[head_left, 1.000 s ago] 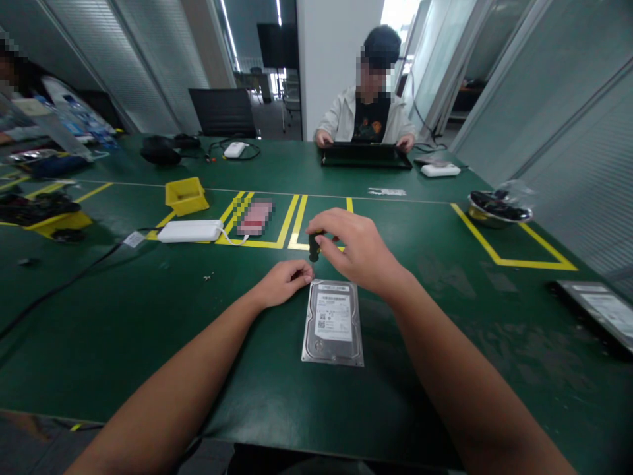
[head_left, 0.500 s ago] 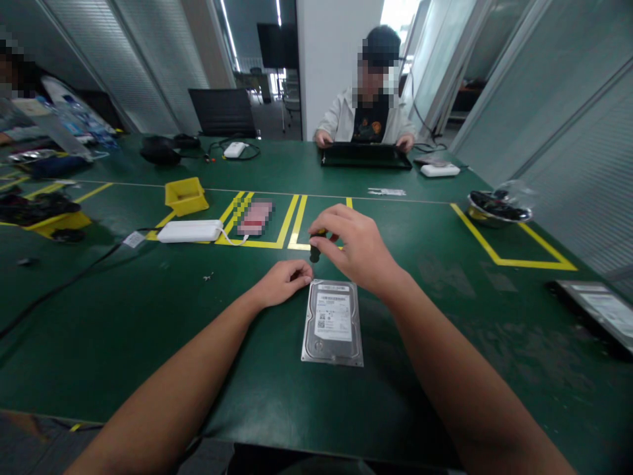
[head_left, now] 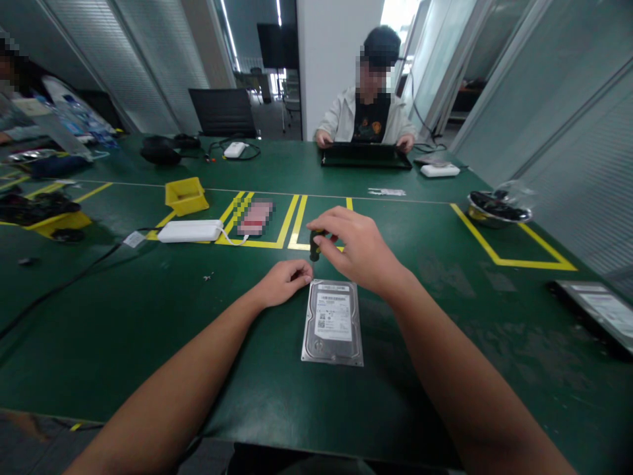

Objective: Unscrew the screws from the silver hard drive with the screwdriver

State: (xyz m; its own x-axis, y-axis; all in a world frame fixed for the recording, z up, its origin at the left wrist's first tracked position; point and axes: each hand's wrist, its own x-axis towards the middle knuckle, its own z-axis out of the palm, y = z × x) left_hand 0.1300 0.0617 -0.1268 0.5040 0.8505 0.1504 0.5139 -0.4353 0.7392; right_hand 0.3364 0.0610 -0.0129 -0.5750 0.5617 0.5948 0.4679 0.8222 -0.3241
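A silver hard drive (head_left: 332, 323) with a white label lies flat on the green table in front of me. Wrapped round the handle of a small dark screwdriver (head_left: 314, 251) are the fingers of my right hand (head_left: 355, 247). The screwdriver stands nearly upright, its thin shaft pointing down at the drive's far left corner. My left hand (head_left: 283, 284) rests on the table at that same corner, its fingers curled and thumb and fingertips closed beside the tip. What those fingertips hold, if anything, is too small to make out.
Several small screws (head_left: 208, 276) lie to the left. A white power bank (head_left: 190, 231), a phone (head_left: 256, 218) and a yellow bin (head_left: 186, 196) stand farther back. Another drive (head_left: 601, 310) lies at the right. Across the table a person (head_left: 370, 112) holds a black panel (head_left: 366, 156).
My right hand's fingers have shifted slightly on the screwdriver handle, which has turned a little. My left hand and the hard drive stay in place.
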